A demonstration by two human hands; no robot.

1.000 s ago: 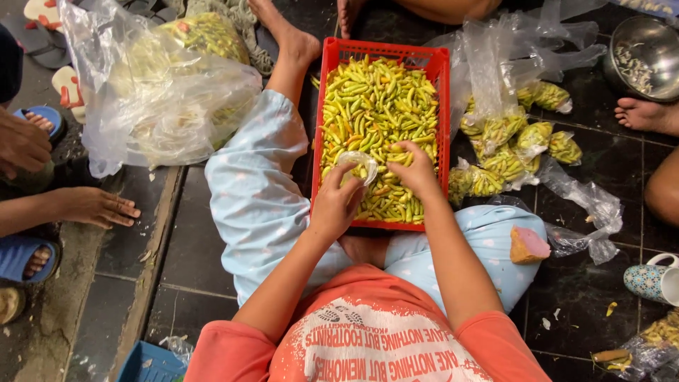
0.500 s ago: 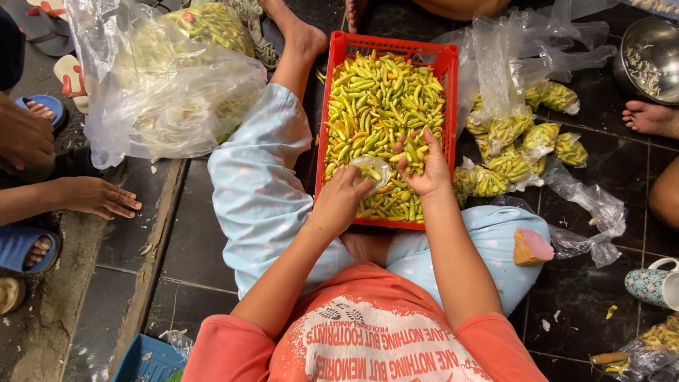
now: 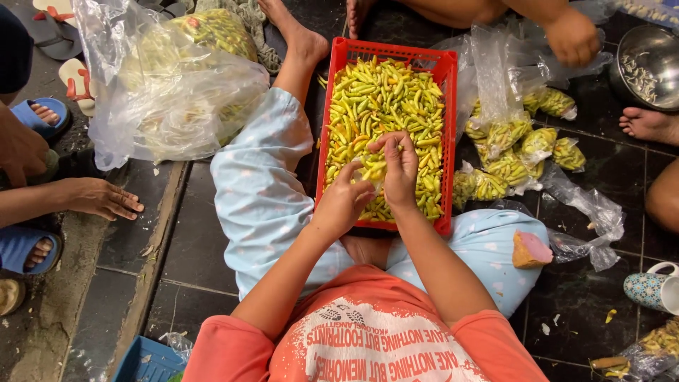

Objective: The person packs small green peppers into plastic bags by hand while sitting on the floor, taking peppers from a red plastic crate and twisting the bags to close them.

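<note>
Left hand (image 3: 344,204) and right hand (image 3: 400,168) together over the red crate (image 3: 448,141), fingers closed on a small clear bag (image 3: 373,170) of yellow-green chillies (image 3: 382,92). Crate between the legs, full of chillies. Filled bags (image 3: 520,145) heaped just right of it; big plastic sack (image 3: 177,92) off left.

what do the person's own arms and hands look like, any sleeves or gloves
Both arms are bare from the short sleeves down. The sleeves belong to a coral-orange T-shirt with white print on the front. The left hand and right hand wear no gloves; no rings, watch or bracelet show on hands or wrists. Below, light blue trousers with faint pale spots.
</note>
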